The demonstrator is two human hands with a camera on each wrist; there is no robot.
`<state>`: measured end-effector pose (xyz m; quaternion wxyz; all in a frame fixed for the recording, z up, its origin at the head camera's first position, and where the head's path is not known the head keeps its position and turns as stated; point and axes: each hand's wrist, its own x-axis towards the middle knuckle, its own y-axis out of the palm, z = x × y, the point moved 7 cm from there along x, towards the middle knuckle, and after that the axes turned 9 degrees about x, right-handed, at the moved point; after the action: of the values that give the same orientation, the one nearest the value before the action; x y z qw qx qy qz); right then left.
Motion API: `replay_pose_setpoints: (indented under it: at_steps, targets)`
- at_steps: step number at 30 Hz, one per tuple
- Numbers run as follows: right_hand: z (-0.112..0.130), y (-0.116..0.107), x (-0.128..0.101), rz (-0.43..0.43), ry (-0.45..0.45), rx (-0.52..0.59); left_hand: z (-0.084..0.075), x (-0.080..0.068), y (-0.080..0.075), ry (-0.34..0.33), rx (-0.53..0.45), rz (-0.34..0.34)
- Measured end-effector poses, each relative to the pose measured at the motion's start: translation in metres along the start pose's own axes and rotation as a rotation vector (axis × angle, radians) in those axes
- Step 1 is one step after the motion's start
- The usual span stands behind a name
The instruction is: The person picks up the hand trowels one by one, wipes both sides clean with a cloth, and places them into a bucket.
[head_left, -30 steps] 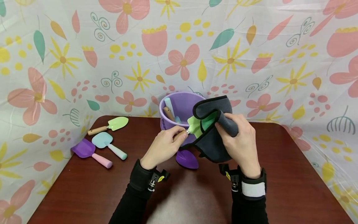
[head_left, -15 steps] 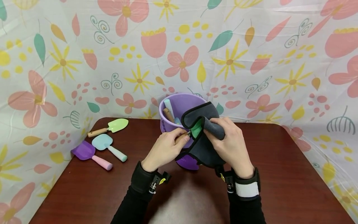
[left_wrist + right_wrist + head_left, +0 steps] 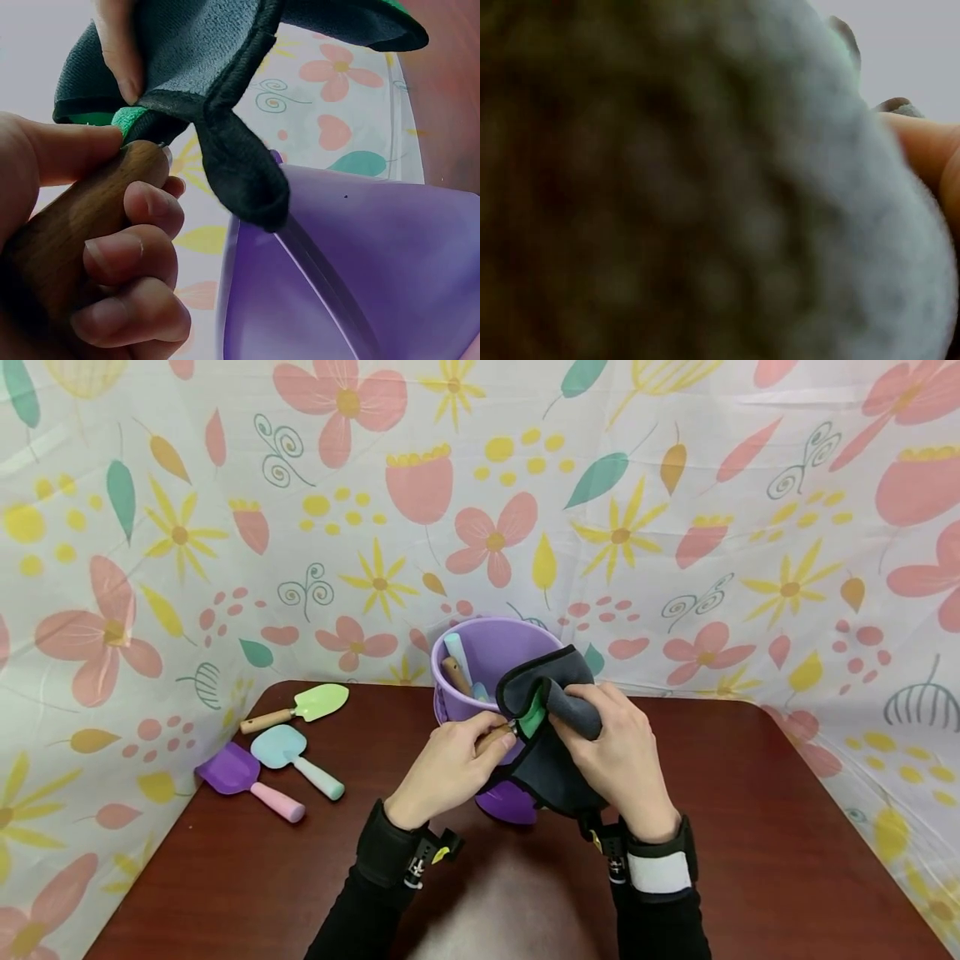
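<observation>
In the head view, my left hand (image 3: 446, 770) grips the wooden handle of a small hand trowel (image 3: 496, 741). Fingers curl round that handle (image 3: 86, 217) in the left wrist view. My right hand (image 3: 618, 756) holds a folded grey cloth (image 3: 557, 774) with black edging and a green inner side. The cloth wraps about the trowel's blade, which is hidden. A blurred grey surface of the cloth (image 3: 885, 247) fills most of the right wrist view. Just behind both hands stands a purple bucket (image 3: 513, 647).
A blue-white handle (image 3: 456, 653) and a wooden handle (image 3: 454, 677) stick up inside the bucket. A purple blade (image 3: 507, 804) lies under the cloth. At left lie a green trowel (image 3: 322, 701), a light blue trowel (image 3: 279, 746) and a purple scoop (image 3: 229, 768).
The light green blade, visible a second ago, is now covered by the cloth. My right hand has moved left with the cloth, towards the left hand. Over the last half second the hands barely differ.
</observation>
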<state>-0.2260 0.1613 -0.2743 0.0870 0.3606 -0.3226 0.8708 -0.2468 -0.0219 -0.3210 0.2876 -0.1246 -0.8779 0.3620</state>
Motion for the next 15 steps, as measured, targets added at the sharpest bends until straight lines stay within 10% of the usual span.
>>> replay_pose_setpoints:
  at_steps: [15]
  targets:
    - [-0.014, -0.011, -0.001, -0.099, 0.065, -0.007, 0.003, -0.001, 0.000, -0.026, -0.032, 0.015]
